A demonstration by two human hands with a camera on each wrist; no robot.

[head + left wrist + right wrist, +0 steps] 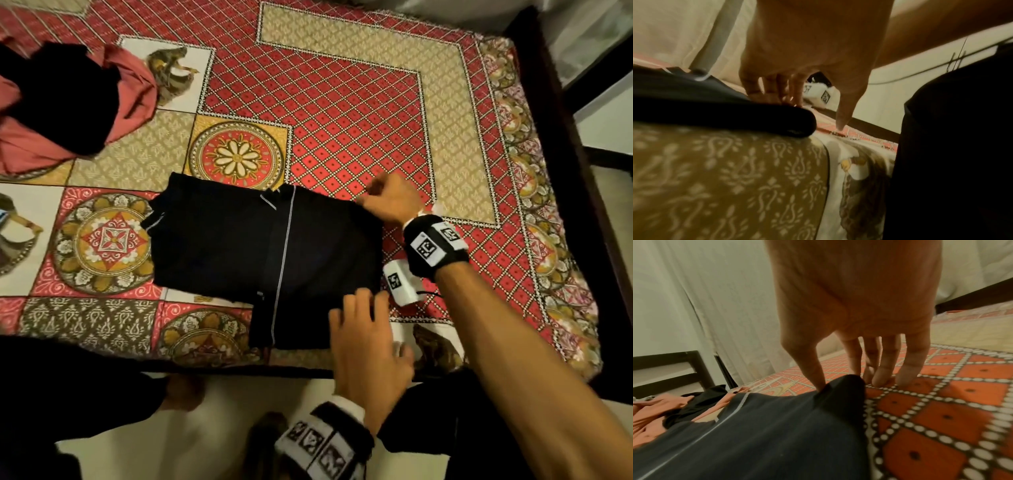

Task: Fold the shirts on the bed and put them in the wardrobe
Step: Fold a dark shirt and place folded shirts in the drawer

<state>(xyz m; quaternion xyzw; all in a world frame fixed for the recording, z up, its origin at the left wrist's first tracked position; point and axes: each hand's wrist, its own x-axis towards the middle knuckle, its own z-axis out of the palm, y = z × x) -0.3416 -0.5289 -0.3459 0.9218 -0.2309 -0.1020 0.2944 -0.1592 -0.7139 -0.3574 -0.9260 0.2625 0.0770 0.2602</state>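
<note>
A black shirt (239,246) with thin white piping lies partly folded on the patterned bedspread (342,102), close to the near edge. My right hand (387,202) is at the shirt's far right corner. In the right wrist view, thumb and forefinger of that hand (838,379) pinch the corner of the shirt (777,426) and lift it slightly, while the other fingertips touch the bedspread. My left hand (363,318) rests at the near right corner. Its fingers (777,100) lie on top of the shirt's folded edge (715,104), and the thumb points down beside it without touching the shirt.
A heap of pink and black clothes (58,102) lies at the bed's far left. The bed's near edge (239,371) runs just below the shirt, and a dark bed frame (582,171) borders the right side. My feet stand on the pale floor below.
</note>
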